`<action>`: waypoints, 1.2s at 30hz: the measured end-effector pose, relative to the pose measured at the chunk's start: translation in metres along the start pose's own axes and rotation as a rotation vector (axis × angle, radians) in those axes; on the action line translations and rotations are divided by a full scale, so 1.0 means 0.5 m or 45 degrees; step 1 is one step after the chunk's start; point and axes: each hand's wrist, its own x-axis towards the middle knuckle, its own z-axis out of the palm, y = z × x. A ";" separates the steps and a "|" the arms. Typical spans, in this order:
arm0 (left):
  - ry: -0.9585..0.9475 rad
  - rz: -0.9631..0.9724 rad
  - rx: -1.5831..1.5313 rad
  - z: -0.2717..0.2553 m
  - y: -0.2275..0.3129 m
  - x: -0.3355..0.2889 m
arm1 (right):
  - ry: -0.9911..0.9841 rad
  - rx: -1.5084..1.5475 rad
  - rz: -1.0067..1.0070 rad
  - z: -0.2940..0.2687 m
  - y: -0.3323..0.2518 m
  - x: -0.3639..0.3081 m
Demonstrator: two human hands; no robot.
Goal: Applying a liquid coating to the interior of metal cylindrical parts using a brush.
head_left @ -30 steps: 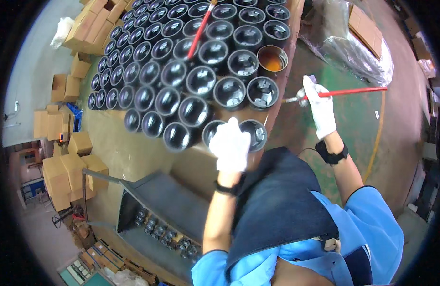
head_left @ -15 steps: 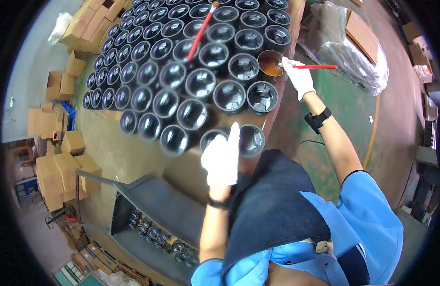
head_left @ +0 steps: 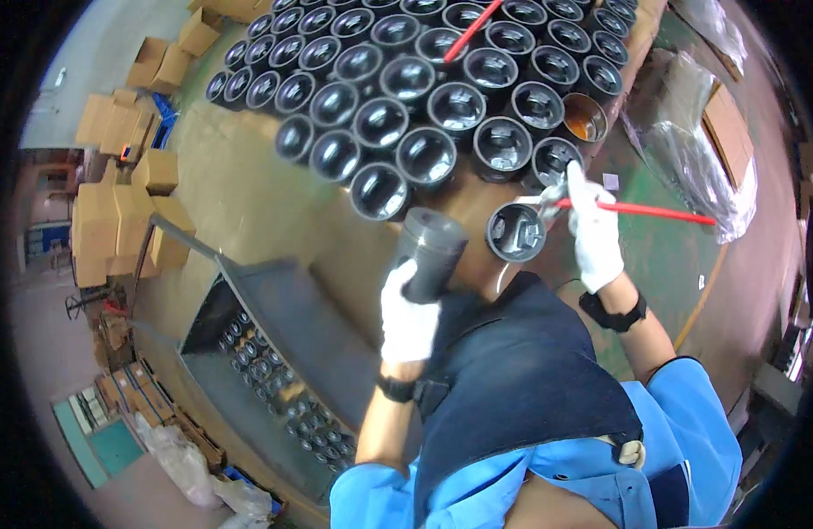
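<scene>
Tin (head_left: 585, 119) (landmark): standing near the right edge of the table (head_left: 466, 204), holding amber contents.
Left hand (head_left: 410, 316): reaching in at the tin's near left; its grip is clasping the lower part of a black cylinder (head_left: 434, 251), which is tilting to the right.
Right hand (head_left: 594, 234): hanging on the tin's near side; its grip is grasping a red-handled brush (head_left: 657, 210) close to the bristle end, which is pointing left.
Lone cylinder (head_left: 516, 232): standing open-topped at the tin's near left, just beside the bristle end; contact cannot be told.
Cylinder rows (head_left: 426, 157): spreading leftward from the tin.
Second brush (head_left: 471, 32): lying across cylinder tops, at the tin's far left.
</scene>
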 end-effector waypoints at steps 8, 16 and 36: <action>0.038 -0.121 -0.409 0.010 0.032 -0.004 | -0.355 0.124 0.027 0.115 0.044 -0.073; -0.123 -0.587 -1.376 -0.030 0.040 -0.017 | -0.344 0.094 0.177 0.114 0.063 -0.017; -0.147 0.838 1.258 0.023 0.052 0.069 | -0.338 -0.454 -0.381 0.025 0.087 -0.074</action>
